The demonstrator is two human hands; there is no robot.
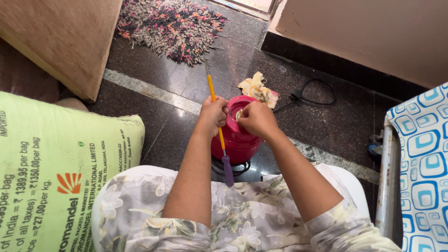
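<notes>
Hands meet over a round pink appliance (237, 142) that stands on the dark stone floor (154, 60), just in front of the seated person's knees and near the middle of the head view. The left hand (213, 114) is curled narrow around a long thin tool (217, 122) with a yellow shaft and a purple grip; the tool runs from the far side of the appliance, through the fist, down toward the person's lap, and the hand rests against the appliance's left rim. The right hand (257, 119) is bunched tight at the top opening of the appliance, fingertips pinching a small pale piece (239, 114) there; what that piece is cannot be told. A black cord (313, 91) loops on the floor toward the far right wall, and more black cord shows under the appliance. A crumpled yellow-patterned cloth (257, 88) lies on the floor just beyond the appliance, touching or nearly touching its far rim. A shaggy multicoloured rug (171, 27) sits at the far edge of the floor. A large green printed sack (60, 172) fills the near left corner, beside the person's floral garment (242, 219). A blue-and-white patterned cover (422, 163) on a metal frame stands along the right edge.
</notes>
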